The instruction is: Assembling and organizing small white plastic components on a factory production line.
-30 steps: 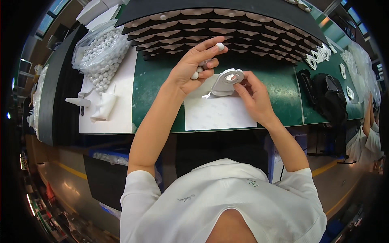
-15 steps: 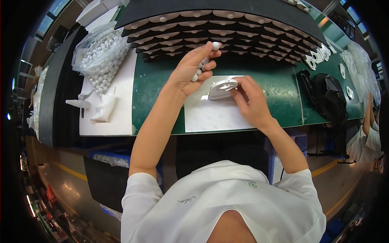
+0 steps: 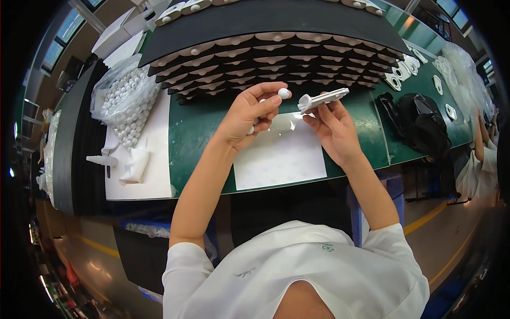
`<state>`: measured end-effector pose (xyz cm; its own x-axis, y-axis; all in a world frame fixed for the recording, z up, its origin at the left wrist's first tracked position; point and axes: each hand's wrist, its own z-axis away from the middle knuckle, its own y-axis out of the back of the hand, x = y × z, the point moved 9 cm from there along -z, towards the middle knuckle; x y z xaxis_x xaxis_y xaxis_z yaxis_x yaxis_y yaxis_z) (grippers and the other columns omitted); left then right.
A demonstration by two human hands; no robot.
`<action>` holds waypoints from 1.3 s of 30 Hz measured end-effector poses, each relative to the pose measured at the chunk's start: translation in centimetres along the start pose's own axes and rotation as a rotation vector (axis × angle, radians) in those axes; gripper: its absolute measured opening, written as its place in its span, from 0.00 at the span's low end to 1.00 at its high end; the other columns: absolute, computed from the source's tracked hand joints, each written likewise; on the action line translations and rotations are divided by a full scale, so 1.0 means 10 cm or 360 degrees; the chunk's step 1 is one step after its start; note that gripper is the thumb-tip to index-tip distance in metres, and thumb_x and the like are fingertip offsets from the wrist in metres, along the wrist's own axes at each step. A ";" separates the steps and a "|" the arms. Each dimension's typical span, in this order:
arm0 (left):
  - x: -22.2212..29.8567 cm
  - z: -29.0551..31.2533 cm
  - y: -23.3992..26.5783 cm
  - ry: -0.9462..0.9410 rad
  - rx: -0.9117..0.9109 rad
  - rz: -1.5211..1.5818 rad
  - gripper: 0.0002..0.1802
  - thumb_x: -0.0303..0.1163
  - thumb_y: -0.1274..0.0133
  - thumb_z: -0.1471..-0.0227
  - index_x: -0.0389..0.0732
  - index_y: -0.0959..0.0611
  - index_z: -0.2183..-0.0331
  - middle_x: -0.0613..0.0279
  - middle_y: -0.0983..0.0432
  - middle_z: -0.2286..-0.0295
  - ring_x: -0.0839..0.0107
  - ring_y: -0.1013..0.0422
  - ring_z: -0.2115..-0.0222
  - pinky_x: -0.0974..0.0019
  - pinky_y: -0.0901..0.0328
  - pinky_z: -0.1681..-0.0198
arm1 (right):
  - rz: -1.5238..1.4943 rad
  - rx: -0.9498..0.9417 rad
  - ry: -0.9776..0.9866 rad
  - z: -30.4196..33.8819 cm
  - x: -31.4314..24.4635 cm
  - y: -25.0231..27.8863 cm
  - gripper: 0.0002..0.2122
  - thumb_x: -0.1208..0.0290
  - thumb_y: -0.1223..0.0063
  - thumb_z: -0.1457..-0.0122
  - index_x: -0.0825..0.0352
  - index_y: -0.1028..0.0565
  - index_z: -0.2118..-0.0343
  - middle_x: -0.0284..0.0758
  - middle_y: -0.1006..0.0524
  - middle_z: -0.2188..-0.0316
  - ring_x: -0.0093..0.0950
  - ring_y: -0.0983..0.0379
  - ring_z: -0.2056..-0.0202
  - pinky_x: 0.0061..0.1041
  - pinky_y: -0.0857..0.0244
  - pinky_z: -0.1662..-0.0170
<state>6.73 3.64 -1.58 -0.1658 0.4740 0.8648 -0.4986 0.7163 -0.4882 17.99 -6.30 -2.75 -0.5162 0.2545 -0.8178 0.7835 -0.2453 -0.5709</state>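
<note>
My left hand is closed around several small white balls and pinches one white ball between thumb and fingertip. Just to the right of that ball, my right hand grips a white plastic part, now seen edge-on, with a rounded cup-like end turned toward the ball. Ball and part are apart by a small gap. Below both hands a white sheet lies on the green tabletop.
Behind my hands rises a stack of black boards holding white parts. To the left stands a clear bag of white balls, with a white nozzle bottle nearby. Rightward are loose white parts, a black bundle and another person's arm.
My right hand has lifted the white part off the sheet and tipped it edge-on. My left hand has lowered a little, bringing the pinched ball close to the part.
</note>
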 end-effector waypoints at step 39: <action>0.04 0.01 0.20 0.0017 0.0158 0.0603 0.20 0.37 0.49 0.47 0.35 0.31 0.56 0.66 0.35 0.75 0.80 0.43 0.81 0.79 0.51 0.86 | 0.1511 -0.0522 0.0734 -1.27 -1.02 -2.08 0.15 0.72 0.46 0.45 0.73 0.29 0.57 0.39 0.23 0.69 0.22 0.27 0.70 0.20 0.33 0.67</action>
<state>5.58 5.17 -2.22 -0.3450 0.7011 0.6240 -0.4837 0.4369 -0.7584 11.33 8.10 18.40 0.4686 0.4353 -0.7688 0.8818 -0.2828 0.3773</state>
